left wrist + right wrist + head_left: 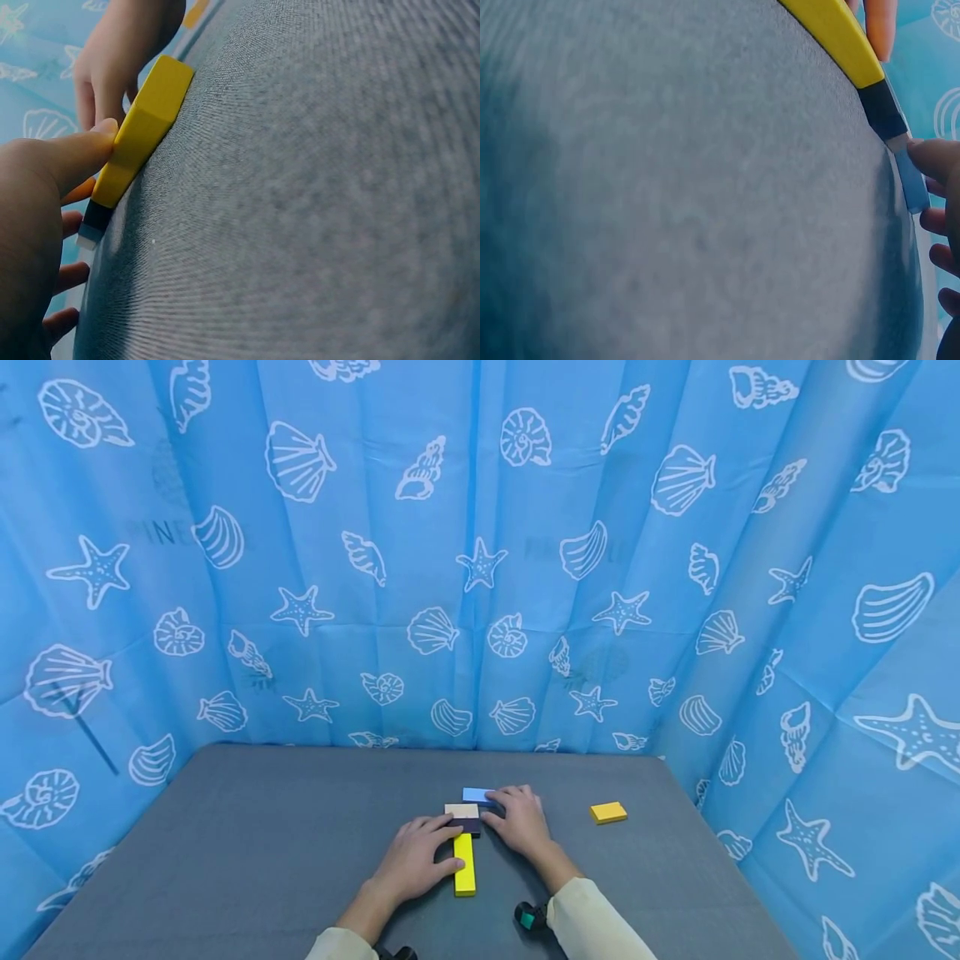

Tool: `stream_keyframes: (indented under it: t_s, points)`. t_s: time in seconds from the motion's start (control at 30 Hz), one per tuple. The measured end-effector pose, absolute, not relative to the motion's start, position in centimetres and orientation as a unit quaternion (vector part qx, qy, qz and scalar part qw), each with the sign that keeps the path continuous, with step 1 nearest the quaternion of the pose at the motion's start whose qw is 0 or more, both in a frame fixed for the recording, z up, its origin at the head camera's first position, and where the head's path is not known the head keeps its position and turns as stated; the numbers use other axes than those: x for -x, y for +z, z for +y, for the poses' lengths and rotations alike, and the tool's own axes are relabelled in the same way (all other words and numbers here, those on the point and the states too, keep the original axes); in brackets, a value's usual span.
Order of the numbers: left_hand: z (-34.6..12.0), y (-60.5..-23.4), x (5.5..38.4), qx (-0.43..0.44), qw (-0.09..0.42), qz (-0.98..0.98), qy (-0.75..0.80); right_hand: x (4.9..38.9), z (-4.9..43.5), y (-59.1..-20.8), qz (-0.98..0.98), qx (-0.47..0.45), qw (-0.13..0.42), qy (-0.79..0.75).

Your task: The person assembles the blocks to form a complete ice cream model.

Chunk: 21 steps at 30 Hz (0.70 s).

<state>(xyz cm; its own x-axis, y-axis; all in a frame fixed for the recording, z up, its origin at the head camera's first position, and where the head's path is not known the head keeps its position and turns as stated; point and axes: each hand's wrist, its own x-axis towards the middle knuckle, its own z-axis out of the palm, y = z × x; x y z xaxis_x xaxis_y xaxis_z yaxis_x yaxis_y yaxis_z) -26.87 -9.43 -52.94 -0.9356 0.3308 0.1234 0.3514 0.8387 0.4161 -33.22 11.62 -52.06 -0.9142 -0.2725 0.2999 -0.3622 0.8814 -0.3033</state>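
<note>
My left grip point(416, 860) was loose, fingers apart, thumb touching the yellow block point(465, 870), lower centre; fingertips hid corners of the black block point(468, 826) and cream block point(462, 811). My right grip point(522, 823) hid the right end of the blue block point(476, 794); couldn't tell if pinched. Left sleeve point(341, 947) ran off the bottom edge. Faint "PINE" lettering point(161, 532) showed on the curtain point(480, 510), upper left, rest illegible.

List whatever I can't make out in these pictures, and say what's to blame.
- Head view: right end of the blue block, covered by the right hand.
- Head view: the faint lettering at left, too pale to read whole.
- Left wrist view: part of the left hand, cut off by the left edge.
- Right wrist view: one end of the long yellow block, cut off by the top edge.
</note>
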Motion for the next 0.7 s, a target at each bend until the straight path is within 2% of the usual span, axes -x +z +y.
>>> stream_keyframes:
  t_s: [0.7]
  points:
    - [-9.5,-52.9,27.1,0.186,0.021,-0.958,-0.219,32.8,10.1,-52.0,-0.95,-0.199,0.115,0.213]
